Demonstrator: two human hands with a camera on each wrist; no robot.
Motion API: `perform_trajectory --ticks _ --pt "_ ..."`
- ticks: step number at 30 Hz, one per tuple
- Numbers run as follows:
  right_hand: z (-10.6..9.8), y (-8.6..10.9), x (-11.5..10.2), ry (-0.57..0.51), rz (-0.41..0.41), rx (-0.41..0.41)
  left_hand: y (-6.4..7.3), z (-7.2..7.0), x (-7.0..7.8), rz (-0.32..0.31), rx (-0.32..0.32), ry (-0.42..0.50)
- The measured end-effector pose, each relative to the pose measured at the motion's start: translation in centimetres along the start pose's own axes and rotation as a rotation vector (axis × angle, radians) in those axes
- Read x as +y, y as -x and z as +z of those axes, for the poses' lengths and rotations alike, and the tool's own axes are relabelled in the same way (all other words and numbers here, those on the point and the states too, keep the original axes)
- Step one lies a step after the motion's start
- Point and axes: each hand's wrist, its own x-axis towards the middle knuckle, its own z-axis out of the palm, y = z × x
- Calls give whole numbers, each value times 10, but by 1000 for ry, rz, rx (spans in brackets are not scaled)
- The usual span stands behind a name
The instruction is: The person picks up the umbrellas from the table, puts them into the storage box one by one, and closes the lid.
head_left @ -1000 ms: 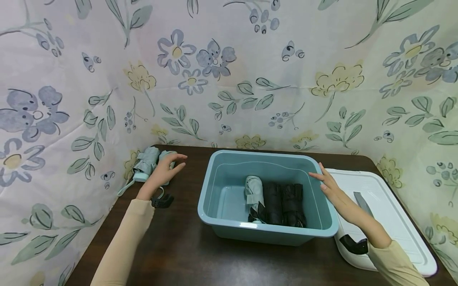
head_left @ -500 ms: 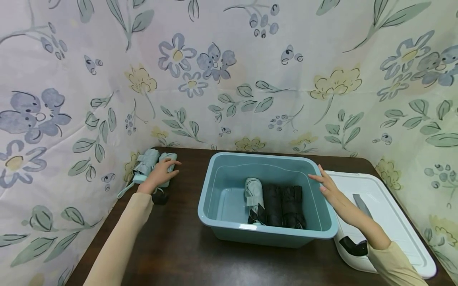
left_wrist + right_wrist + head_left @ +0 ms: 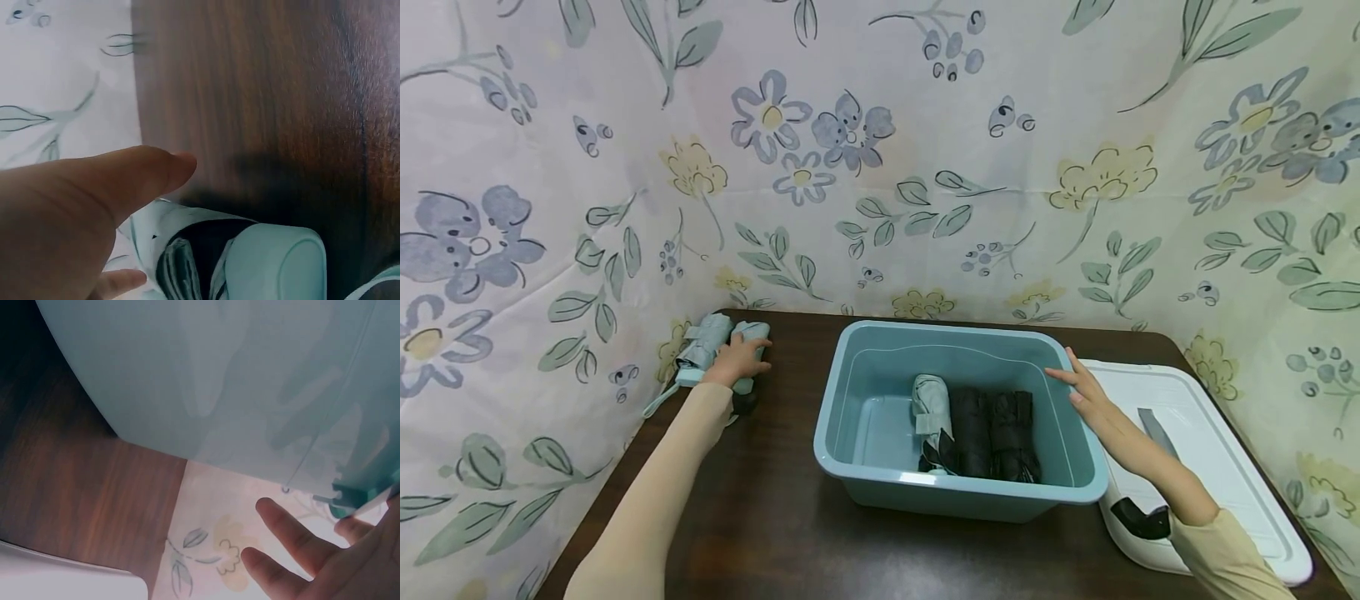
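In the head view my left hand [image 3: 739,362] is over a pale green folded umbrella [image 3: 752,330] at the table's back left. Its fingers are spread; in the left wrist view the thumb [image 3: 150,169] is straight, just above the umbrella fabric beside a pale green handle [image 3: 275,259]. Whether the other fingers touch the fabric is partly hidden. Another folded umbrella [image 3: 706,337] lies alongside to the left. With straight fingers my right hand [image 3: 1086,387] rests at the right rim of a blue-green plastic bin [image 3: 880,492]. Inside stand a pale green umbrella [image 3: 932,404] and two black folded umbrellas [image 3: 972,429].
A white lid [image 3: 1217,442] lies on the dark wooden table [image 3: 775,533] to the right of the bin, under my right forearm. Flower-printed cloth [image 3: 895,167] rises behind the table and along its left side.
My left hand has come down and slightly left, closer over the right one of the two pale umbrellas. Those umbrellas and my right hand stay in place.
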Motion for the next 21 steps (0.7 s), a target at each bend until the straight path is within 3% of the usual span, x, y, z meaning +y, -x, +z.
perform_trajectory --ticks 5,12,21 --pt "0 -1 -1 4 2 -3 -11 3 -3 -45 5 -22" --pt "0 -1 -1 0 8 -2 -27 6 -7 -31 53 -144" --pt "-1 -2 -2 -8 1 -9 -33 4 -10 -38 54 -80"
